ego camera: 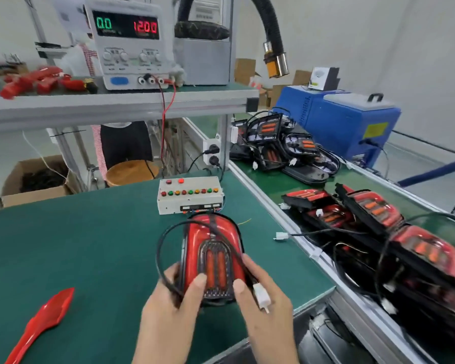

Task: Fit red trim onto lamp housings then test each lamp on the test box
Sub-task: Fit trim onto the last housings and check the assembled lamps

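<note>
Glossy red plastic lamp [213, 248] — matt green mat [90, 245] — cardboard box [37, 190].

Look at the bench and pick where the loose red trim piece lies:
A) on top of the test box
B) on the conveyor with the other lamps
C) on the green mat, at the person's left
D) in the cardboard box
C: the red trim piece lies flat on the green mat, left of the left hand and apart from it.
</note>
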Tool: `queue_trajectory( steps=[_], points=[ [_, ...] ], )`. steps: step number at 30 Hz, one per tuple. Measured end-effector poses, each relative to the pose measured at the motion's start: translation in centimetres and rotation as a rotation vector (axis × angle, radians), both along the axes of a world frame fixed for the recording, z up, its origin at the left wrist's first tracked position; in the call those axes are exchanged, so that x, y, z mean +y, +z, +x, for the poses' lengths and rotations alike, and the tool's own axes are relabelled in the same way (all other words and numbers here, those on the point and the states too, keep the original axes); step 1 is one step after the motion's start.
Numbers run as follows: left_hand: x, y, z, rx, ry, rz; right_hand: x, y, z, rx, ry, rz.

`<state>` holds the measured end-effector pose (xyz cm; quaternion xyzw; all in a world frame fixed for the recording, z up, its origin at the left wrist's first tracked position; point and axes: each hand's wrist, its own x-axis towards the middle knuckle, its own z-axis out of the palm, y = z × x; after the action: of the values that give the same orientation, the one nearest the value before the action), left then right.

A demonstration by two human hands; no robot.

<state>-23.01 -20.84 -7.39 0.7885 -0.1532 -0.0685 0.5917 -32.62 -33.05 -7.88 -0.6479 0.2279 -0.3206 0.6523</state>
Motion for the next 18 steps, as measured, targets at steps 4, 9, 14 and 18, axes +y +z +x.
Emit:
queue_trajectory(
  steps=[4, 9, 14, 18],
  points=[
    [-9.8, 0.1, -0.1, 0.082, -0.234, -0.006, -8.8, 0.3, -1.7, 0.078, -0.152, -0.128],
    [-17.7, -1.5, 0.3, 0.185, -0.247, 0.113, -17.1, -2.1, -1.1, 0.204, -0.16, -0.149],
    [-19.3, -3.0, 0.7, 0.236, -0.26, 0.222, -20.7, -3.7, 0.5, 0.27, -0.073, -0.224],
    [-20.0, -3.4, 1.2, 0.088, -0.248, 0.456, -21.2, -4.6, 1.5, 0.395, -0.163, -0.446]
  ],
)
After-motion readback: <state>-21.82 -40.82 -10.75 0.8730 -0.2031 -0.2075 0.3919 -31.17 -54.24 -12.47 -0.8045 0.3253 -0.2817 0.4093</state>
